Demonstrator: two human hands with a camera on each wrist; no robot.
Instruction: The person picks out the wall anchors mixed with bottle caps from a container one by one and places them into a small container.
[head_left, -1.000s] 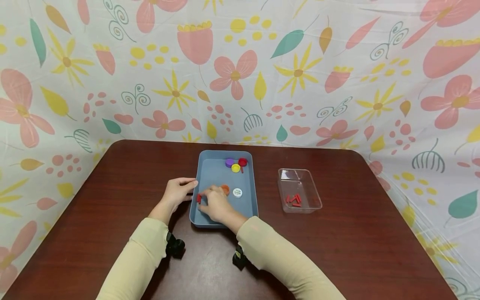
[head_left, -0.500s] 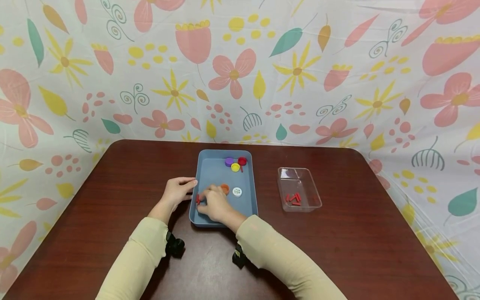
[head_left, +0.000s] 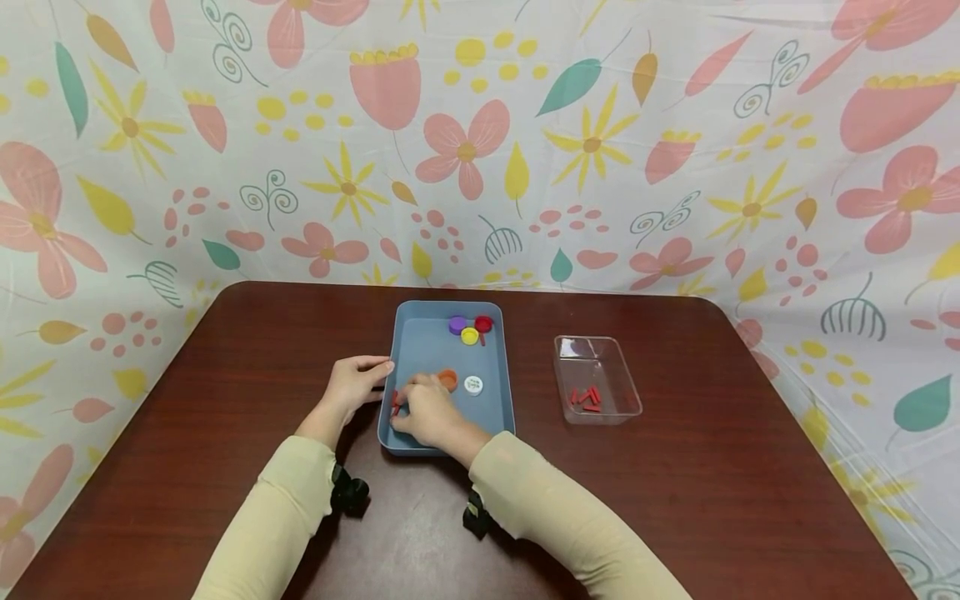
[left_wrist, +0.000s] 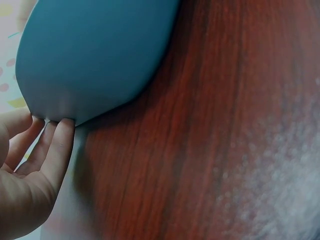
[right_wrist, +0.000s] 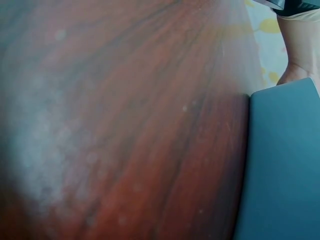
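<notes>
Likely setting red bits (head_left: pixel 395 399) in place inside the blue tray (head_left: pixel 420 337), by its left wall. Cannot tell the grip of the right hand (head_left: pixel 429 410), apart or clamped. Touching the tray's outside with the left hand (head_left: pixel 351 386), fingers straight, grip apart. Next, probably needs small, careful pushes.

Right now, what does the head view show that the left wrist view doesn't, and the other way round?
Only the head view: the inside of the tray, with a purple cap, yellow cap, red cap, orange disc and white disc; red pieces beside the right hand; and the clear box with red sticks in it.

Only the left wrist view: fingertips of the left hand up close, against the tray's outer wall.

Both: the left hand, the tray, the table and the patterned cloth.
</notes>
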